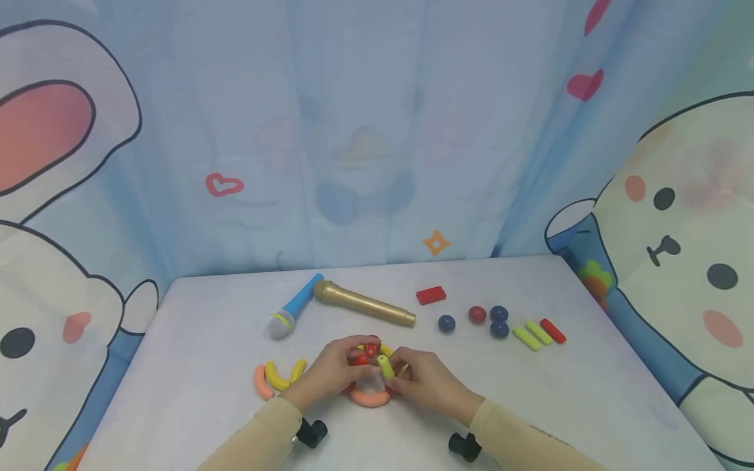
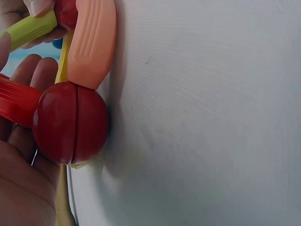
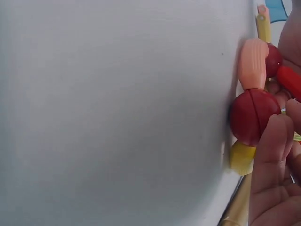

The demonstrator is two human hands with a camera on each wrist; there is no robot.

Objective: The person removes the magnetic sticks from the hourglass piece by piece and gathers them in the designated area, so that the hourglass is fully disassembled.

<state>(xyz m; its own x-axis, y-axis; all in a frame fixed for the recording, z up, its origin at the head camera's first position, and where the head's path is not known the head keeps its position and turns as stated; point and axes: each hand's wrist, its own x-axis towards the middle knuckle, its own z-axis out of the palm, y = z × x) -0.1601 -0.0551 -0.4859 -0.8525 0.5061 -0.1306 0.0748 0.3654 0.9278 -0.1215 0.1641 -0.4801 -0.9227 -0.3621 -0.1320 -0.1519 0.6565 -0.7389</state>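
Note:
A small frame of magnetic building rods and balls stands on the table between both hands. Its curved orange rod lies along the near side, joined to a red ball on the left and another red ball on the right. My left hand holds the left part, fingers behind the ball and an upright red rod. At the right-hand ball, my right hand pinches a yellow-green rod that rises from it. Fingers partly hide the frame's far side, where yellow rods show.
Left of the frame lie curved yellow rods and an orange one. Behind it are a blue toy microphone and a gold one. To the right are a red block, blue balls, a red ball and short rods.

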